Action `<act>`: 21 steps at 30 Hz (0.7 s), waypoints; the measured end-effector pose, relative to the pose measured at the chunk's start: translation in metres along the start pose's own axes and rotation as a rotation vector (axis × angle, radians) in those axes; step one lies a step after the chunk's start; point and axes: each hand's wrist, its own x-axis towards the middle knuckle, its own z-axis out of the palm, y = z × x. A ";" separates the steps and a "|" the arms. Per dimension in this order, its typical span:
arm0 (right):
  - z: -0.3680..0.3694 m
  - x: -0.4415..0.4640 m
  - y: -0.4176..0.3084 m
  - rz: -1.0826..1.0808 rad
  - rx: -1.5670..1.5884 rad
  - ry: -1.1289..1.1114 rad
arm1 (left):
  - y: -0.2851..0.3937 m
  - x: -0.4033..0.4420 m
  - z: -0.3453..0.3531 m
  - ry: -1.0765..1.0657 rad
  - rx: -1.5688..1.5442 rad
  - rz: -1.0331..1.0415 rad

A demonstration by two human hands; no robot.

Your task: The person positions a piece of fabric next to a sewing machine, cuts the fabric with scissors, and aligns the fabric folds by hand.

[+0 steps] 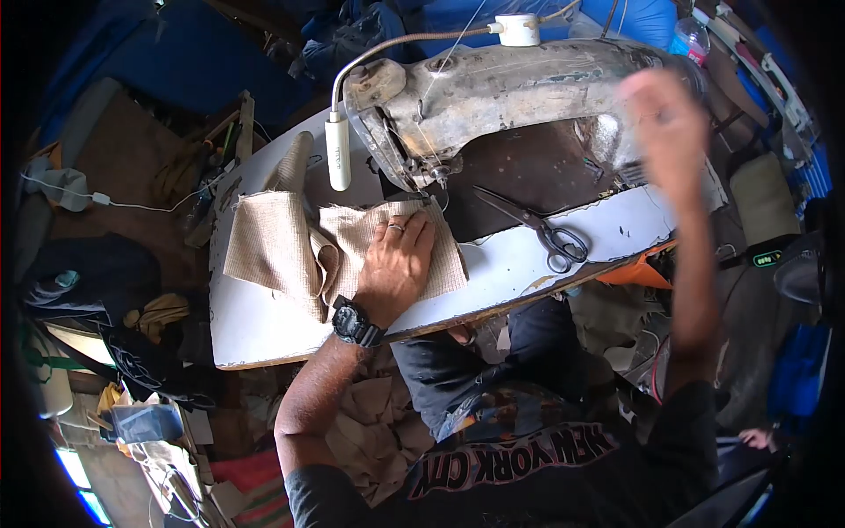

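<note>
My left hand, wearing a ring and a black wristwatch, lies palm down with its fingers stretched out on a piece of beige woven fabric. The fabric's upper edge reaches under the needle area of an old, worn sewing machine. More of the beige fabric is folded to the left on the white tabletop. My right hand is raised at the right end of the machine, smeared by motion; its fingers cannot be made out. Black-handled scissors lie below the machine arm, blades pointing up-left.
A white lamp on a bent metal neck hangs beside the needle end. The white tabletop has a chipped front edge. A plastic bottle stands behind the machine. Cloth scraps lie below the table.
</note>
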 end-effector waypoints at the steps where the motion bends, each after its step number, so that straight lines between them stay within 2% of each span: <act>1: 0.032 -0.029 -0.029 0.134 0.247 -0.263 | 0.000 0.000 0.001 0.000 -0.022 -0.001; 2: 0.065 -0.045 -0.030 -0.229 0.143 -0.407 | -0.001 0.000 0.003 -0.002 -0.042 0.001; 3: 0.097 -0.063 -0.034 -0.192 0.190 -0.506 | -0.002 0.000 0.004 -0.002 -0.041 0.008; 5: 0.144 -0.078 -0.031 -0.178 0.064 -0.598 | -0.003 -0.002 0.008 0.032 -0.029 0.011; 7: 0.186 -0.083 -0.020 0.016 0.091 -0.594 | -0.001 -0.002 0.009 0.040 -0.027 -0.001; 9: 0.208 -0.077 -0.021 0.212 0.114 -0.751 | 0.001 -0.002 0.010 0.088 -0.044 -0.019; 11: 0.221 -0.080 -0.014 0.223 0.104 -0.761 | 0.000 0.000 0.008 0.119 -0.094 -0.028; 13: 0.223 -0.083 -0.010 0.027 0.043 -0.616 | 0.000 0.001 0.003 0.140 -0.146 -0.031; 15: 0.212 -0.081 -0.007 -0.042 -0.012 -0.657 | -0.001 0.003 -0.005 0.113 -0.303 -0.153; 17: 0.204 -0.082 -0.007 -0.064 0.008 -0.690 | -0.004 0.005 -0.004 0.157 -0.321 -0.160; 18: 0.201 -0.080 -0.008 0.042 0.074 -0.774 | -0.004 0.007 -0.003 0.168 -0.345 -0.200; 21: 0.196 -0.081 -0.016 0.154 0.114 -0.762 | -0.004 0.020 -0.002 0.173 -0.330 -0.260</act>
